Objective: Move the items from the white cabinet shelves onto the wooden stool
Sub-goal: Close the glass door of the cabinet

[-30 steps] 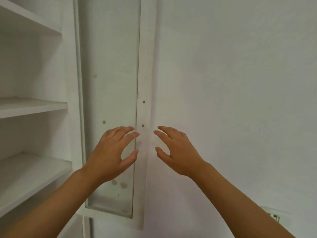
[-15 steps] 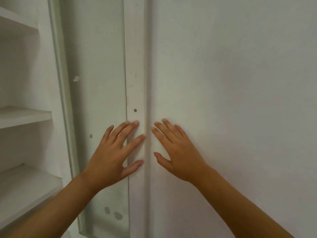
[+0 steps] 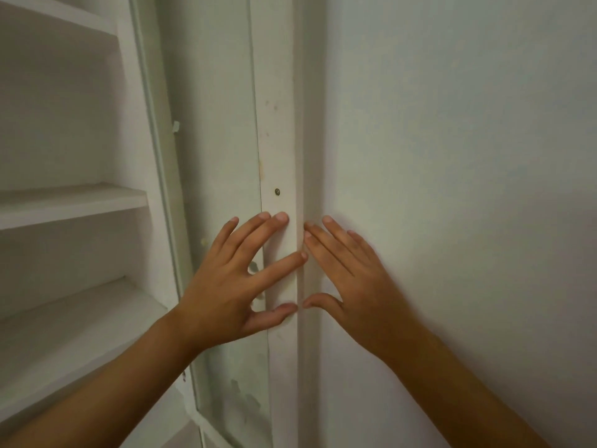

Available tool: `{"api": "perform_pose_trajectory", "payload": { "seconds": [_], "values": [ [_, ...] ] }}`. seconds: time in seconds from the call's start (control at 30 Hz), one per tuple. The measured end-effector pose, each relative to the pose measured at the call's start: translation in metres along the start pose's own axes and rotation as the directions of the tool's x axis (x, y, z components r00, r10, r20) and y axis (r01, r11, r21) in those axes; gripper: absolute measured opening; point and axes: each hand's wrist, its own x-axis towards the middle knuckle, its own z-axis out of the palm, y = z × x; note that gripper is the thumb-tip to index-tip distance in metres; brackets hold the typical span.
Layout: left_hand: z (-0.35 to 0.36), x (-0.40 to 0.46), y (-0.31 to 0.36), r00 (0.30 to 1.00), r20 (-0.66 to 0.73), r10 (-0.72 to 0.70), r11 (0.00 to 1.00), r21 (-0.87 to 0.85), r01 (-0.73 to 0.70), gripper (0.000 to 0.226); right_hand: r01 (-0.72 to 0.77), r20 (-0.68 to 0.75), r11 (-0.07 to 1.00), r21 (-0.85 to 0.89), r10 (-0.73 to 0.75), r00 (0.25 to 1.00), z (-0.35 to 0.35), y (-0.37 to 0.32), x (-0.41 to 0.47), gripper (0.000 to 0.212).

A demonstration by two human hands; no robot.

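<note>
Your left hand (image 3: 232, 286) lies flat, fingers spread wide, on the white frame of the glass cabinet door (image 3: 219, 156), its thumb and fingertips on the painted strip just below a small screw (image 3: 277, 191). Your right hand (image 3: 352, 279) is spread the same way and pressed flat to the white wall (image 3: 452, 189) beside the door's edge, the two thumbs nearly meeting across the gap. Neither hand holds anything.

As for the task, the parts of the cabinet shelves (image 3: 74, 205) that show at your left carry nothing, so that stretch looks done, or was bare to begin with. You cannot judge the whole job from here, though: the shelves are cut off at the left edge, and anything further in or on other levels is out of sight. The wooden stool is not in view at all, nor are any of the items, so where they now sit cannot be told.

The glass is cloudy and smudged low down, and whatever lies behind it is hard to make out. Whether the door is fully open against the wall, or just short of it, cannot be settled either.
</note>
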Motion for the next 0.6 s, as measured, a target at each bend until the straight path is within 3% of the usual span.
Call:
{"api": "perform_pose_trajectory", "payload": {
  "seconds": [0.6],
  "values": [
    [-0.062, -0.047, -0.009, 0.999, -0.045, -0.005, 0.996, -0.089, 0.001, 0.073, 0.087, -0.05, 0.99, 0.109, -0.082, 0.995, -0.015, -0.067, 0.019, 0.089]
  ]
}}
